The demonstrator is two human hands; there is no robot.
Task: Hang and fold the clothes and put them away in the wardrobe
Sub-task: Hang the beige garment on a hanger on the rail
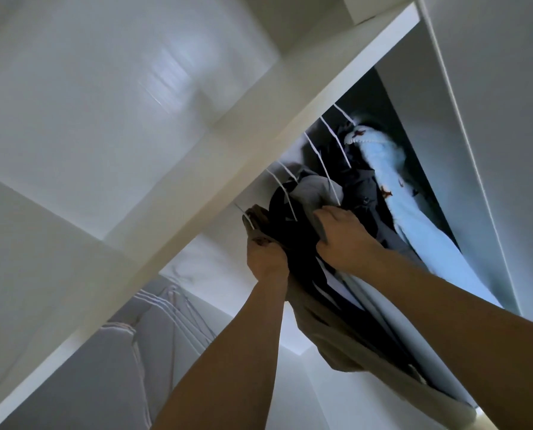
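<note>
Left hand (266, 256): raised into the wardrobe (259, 144), gripping the taupe garment (308, 308) at its top, by a white wire hanger (247, 219).
Right hand (341, 232): just right of it, fingers curled round a grey fabric edge among the hung clothes.
Hung clothes: dark garments (356, 181) and a pale blue printed one (414, 218) farther right, packed close on white hangers.
Rail: hidden – cannot tell whether the hook is seated.
Risk: a hook missing the rail drops the garment; crowding could snag neighbouring hangers.

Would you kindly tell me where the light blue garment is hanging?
In the head view, the light blue garment hangs at the right end of the wardrobe, beside the dark clothes and against the white side panel.
</note>
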